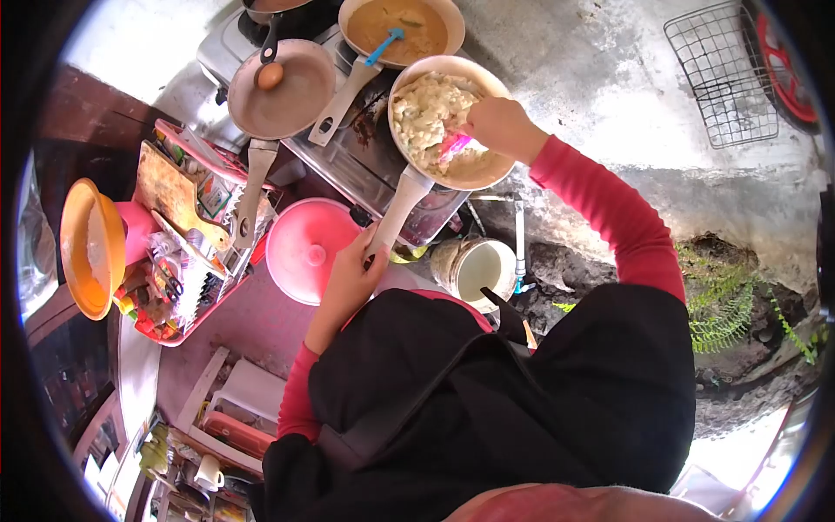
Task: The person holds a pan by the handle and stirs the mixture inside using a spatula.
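A light-coloured frying pan (500,165) holds a pale, lumpy mixture (426,113). My left hand (355,270) is closed round the lower end of its beige handle. Over the right side of the pan, my right hand (504,129) grips a pink utensil, apparently a spatula (452,146), whose end rests in the mixture. Its tip is partly buried, so its exact shape is hidden. Beside this pan, further back, stands another pan (457,35) of orange-brown liquid with a blue utensil (384,47) in it.
A stove (323,155) lies under the pans. An egg (270,76) sits in an empty-looking pan (304,104) at left. Nearby are a pink lidded tub (291,235), a white bucket (487,265), a crowded dish rack (187,326), an orange basin (110,230) and a wire rack (718,52).
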The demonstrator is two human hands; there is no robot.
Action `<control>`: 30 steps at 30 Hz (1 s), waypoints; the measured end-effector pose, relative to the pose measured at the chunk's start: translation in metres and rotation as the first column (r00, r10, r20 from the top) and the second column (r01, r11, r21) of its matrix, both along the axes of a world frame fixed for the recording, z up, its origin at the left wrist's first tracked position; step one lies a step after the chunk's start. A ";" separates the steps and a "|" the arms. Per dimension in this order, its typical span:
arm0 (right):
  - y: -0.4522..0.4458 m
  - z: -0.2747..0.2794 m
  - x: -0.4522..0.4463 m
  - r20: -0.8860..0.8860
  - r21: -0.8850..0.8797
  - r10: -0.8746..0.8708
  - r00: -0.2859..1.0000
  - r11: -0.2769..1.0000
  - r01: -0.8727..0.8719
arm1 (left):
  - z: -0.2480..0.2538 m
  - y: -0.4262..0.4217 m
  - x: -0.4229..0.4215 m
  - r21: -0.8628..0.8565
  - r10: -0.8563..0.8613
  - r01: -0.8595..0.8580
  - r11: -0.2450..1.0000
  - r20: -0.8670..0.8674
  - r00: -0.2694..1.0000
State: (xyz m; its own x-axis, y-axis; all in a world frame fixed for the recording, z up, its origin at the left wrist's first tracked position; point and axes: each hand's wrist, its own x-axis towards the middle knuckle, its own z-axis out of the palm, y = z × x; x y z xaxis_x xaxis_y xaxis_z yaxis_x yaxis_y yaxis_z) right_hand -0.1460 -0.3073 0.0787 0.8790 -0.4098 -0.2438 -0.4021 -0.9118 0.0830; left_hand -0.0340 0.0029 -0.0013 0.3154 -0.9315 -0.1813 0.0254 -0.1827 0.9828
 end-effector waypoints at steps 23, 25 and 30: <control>-0.027 0.006 0.012 0.105 -0.036 -0.509 0.854 0.857 0.515 | 0.005 0.002 0.003 -0.014 0.026 -0.025 1.000 0.048 0.999; -0.028 0.002 0.016 0.110 -0.041 -0.492 0.864 0.866 0.499 | 0.004 0.001 0.003 -0.006 0.025 -0.024 1.000 0.044 0.999; -0.006 0.009 0.039 0.127 -0.015 -0.041 0.991 0.999 0.044 | -0.004 0.000 0.001 -0.065 0.053 -0.050 0.997 0.044 0.998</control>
